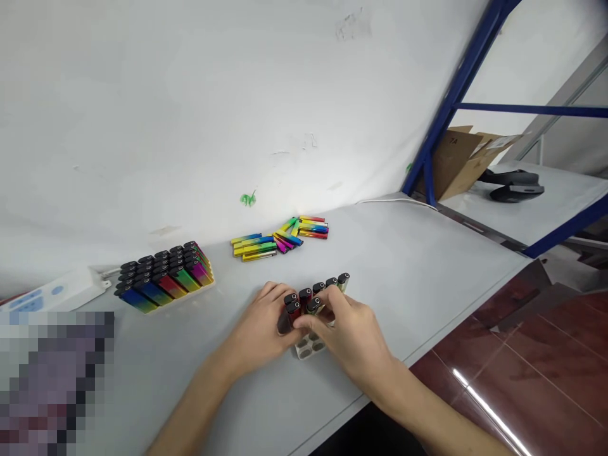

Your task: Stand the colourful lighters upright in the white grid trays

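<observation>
The desk [408, 259] had a smooth, matt top. Near its back edge, the loose lighters [257, 248] looked glossy and metallic. Nearer the front edge, the tray [311, 349] looked plastic. Beyond that edge, the floor tiles [536, 380] shone; past the right edge, the box [449, 161] was matt cardboard.

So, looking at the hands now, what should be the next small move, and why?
Probably the right hand should gently press its pinched lighter down before letting go. The lighter stands upright at the white tray, among others with black tops; how deep it sits is hidden by the fingers. The left hand, close against the tray's side, could steady things.
</observation>
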A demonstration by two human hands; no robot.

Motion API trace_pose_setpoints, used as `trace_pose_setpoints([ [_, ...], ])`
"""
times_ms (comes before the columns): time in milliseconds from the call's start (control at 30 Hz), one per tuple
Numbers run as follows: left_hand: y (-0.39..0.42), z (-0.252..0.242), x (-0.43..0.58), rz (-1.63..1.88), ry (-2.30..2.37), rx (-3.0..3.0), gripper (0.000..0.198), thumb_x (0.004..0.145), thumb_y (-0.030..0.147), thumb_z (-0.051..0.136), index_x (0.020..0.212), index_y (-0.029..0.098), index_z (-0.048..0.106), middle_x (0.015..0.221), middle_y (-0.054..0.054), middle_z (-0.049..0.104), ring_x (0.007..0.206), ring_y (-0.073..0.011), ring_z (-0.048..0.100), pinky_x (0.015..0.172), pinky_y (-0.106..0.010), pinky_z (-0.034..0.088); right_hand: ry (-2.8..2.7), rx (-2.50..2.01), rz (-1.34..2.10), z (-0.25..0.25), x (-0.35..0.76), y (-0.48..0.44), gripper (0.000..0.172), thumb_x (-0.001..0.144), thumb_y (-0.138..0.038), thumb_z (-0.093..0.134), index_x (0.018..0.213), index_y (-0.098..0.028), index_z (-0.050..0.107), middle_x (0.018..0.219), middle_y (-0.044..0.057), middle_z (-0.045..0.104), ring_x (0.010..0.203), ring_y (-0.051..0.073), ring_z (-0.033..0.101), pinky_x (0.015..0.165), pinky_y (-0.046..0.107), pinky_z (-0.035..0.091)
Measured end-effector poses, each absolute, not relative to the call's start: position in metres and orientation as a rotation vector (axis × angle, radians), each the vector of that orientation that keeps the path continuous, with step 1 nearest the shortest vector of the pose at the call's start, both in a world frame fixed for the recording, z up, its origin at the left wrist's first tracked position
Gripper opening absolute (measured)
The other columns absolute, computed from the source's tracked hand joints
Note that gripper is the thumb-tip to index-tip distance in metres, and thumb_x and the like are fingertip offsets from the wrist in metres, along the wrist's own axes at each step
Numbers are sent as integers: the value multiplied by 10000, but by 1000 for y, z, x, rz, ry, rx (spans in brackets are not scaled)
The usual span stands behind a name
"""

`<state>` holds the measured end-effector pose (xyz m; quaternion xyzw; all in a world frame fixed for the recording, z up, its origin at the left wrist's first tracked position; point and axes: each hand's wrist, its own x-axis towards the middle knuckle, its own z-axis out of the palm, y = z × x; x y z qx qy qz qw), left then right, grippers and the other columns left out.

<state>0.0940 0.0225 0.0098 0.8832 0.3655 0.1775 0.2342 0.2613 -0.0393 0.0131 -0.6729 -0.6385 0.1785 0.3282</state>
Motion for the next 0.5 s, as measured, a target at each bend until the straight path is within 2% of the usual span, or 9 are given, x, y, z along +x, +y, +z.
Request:
trace_pose_setpoints([
  [133,22,8,95,510,1012,2425,36,850,262,572,831,234,561,969,-25,609,1014,-237,508,852,-387,469,-1736,-1830,316,17,258,-35,308,796,-475,719,812,-224,540,720,30,700,575,200,634,503,286,403],
  [300,22,8,97,511,1018,2446,95,843,253,563,757,226,532,940,-27,605,996,-235,508,841,-393,471,-1735,-1818,322,19,255,-38,274,809,-431,714,817,-230,527,756,31,728,588,199,659,507,273,387],
  [500,23,7,97,504,1039,2435,74,851,278,568,795,233,553,941,-24,609,1006,-239,510,844,-391,472,-1790,-1927,193,21,258,-39,336,814,-523,681,798,-232,513,657,41,697,518,210,627,467,276,280],
])
